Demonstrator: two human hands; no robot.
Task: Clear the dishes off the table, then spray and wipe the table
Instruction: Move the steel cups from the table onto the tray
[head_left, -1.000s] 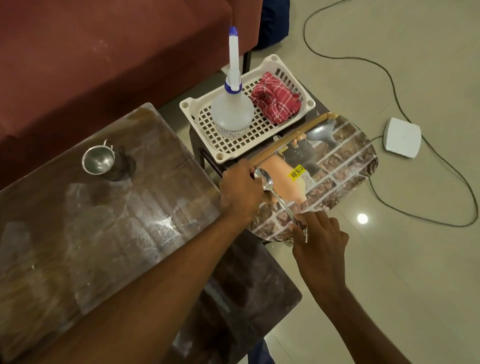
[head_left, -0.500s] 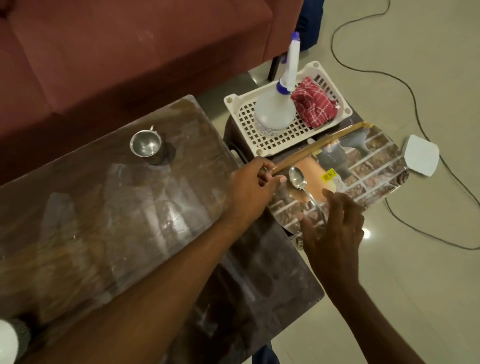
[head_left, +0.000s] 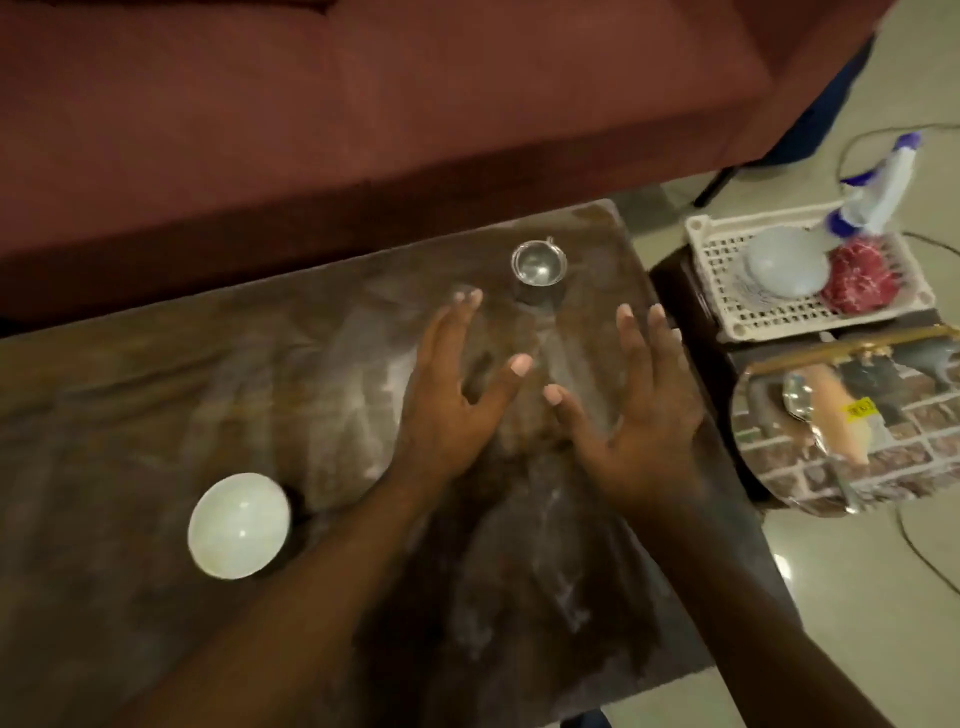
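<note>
Two empty hands (head_left: 457, 410) (head_left: 644, 421) probably above table (head_left: 597, 597) middle.

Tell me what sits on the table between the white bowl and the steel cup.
No dish. In the head view, only the left hand, open, hovers over bare tabletop between the white bowl and the steel cup.

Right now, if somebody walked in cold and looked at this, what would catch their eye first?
Two bare hands, the left hand and right hand, spread open and empty over the middle of the dark glossy wooden table. Beyond their fingertips stands a small shiny steel cup near the far edge, and a round white bowl sits at the near left. Off to the right, a white perforated plastic basket holds a clear spray bottle and a red checked cloth.
</note>
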